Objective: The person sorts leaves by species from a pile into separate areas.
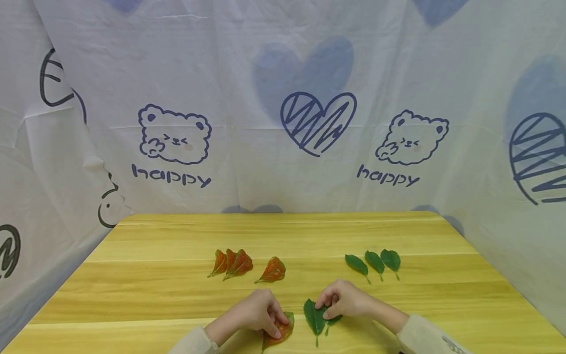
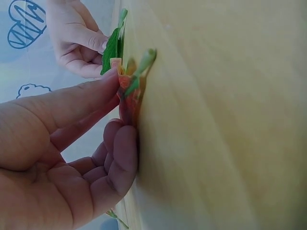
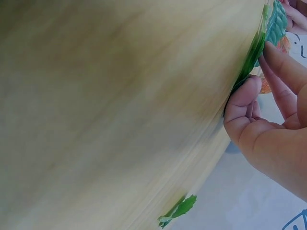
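- Head view: near the front edge of the bench point(image 1: 177, 241), the left hand point(image 1: 254, 312) has its fingertips curled down onto a red leaf point(image 1: 278, 335), pinching it against the wood.
- Just to the right, the right hand point(image 1: 347, 299) pinches the upper edge of a green leaf point(image 1: 314, 317), with a second, smaller green leaf point(image 1: 332, 320) lying partly under its fingers.
- The left wrist view shows the thumb and forefinger closed on the red leaf's edge point(image 2: 125, 91), lifting it slightly off the bench while the other fingers rest curled below.
- The right wrist view shows the green leaf point(image 3: 252, 52) held between the thumb and fingers at the bench surface.
- These leaves look very light, thin and limp; I judge they would tear or crease under a hard squeeze and slide easily on the smooth wood. The stalk or the firm midrib near the base seems the safest place to hold.
- Farther back lie a cluster of three red leaves point(image 1: 231, 263), a lone red leaf point(image 1: 272, 270) beside them, and a row of three green leaves point(image 1: 373, 261) well to the right.
- A printed cloth backdrop point(image 1: 283, 123) with bears and hearts surrounds the bench.
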A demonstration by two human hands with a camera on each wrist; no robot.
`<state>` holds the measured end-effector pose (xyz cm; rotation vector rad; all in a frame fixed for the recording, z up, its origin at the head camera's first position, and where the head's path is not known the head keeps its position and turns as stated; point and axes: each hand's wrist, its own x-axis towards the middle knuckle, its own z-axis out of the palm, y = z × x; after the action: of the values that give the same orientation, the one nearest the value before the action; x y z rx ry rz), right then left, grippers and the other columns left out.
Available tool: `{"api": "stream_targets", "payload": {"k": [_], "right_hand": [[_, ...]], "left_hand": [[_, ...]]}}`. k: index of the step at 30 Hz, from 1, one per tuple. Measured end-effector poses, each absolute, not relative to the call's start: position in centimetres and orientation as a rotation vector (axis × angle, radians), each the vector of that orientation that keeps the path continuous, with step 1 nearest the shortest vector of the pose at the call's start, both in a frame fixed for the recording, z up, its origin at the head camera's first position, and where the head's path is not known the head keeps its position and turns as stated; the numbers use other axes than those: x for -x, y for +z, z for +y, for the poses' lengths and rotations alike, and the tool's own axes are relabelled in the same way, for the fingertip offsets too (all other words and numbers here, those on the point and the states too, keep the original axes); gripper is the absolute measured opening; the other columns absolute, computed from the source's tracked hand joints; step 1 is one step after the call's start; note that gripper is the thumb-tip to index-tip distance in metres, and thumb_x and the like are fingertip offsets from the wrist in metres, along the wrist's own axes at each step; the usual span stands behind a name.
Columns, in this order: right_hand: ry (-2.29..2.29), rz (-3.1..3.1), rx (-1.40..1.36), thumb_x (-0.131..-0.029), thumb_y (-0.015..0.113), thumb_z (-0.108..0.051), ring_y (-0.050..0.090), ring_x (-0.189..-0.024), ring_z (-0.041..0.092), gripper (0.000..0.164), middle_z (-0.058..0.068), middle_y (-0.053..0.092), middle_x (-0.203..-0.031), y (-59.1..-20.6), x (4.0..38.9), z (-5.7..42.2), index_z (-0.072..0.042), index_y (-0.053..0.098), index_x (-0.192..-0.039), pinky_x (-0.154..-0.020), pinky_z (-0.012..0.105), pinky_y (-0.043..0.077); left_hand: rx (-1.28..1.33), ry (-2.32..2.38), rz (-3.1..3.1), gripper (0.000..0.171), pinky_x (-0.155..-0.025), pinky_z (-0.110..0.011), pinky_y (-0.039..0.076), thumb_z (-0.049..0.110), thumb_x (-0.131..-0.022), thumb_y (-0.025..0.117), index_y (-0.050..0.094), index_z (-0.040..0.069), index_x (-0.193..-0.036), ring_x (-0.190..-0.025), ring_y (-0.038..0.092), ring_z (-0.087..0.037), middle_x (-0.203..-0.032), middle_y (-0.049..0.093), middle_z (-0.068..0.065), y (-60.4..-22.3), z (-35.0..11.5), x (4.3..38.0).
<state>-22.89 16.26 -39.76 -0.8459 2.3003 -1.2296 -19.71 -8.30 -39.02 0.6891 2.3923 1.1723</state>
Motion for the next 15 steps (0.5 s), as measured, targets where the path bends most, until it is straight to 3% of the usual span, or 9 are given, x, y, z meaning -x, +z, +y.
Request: {"api": "stream_targets", "payload": {"k": [15], "right_hand": [[-1.18,2.335,0.845,-0.069,0.07,0.007,0.044,-0.065,0.009,0.015,0.0,0.052,-0.073,-39.94,22.99,16.08,0.003,0.068,-0.084,-0.057,0.019,0.039]], "left_hand": [[-0.735,1.176,2.419,0.015,-0.039,-0.014,0.029,-0.002,-0.063,0.077,0.071,0.002,-0.076,-0.042,0.039,-0.003,-0.049,0.053,0.001,-39.0,-8.16,19.63]]}}
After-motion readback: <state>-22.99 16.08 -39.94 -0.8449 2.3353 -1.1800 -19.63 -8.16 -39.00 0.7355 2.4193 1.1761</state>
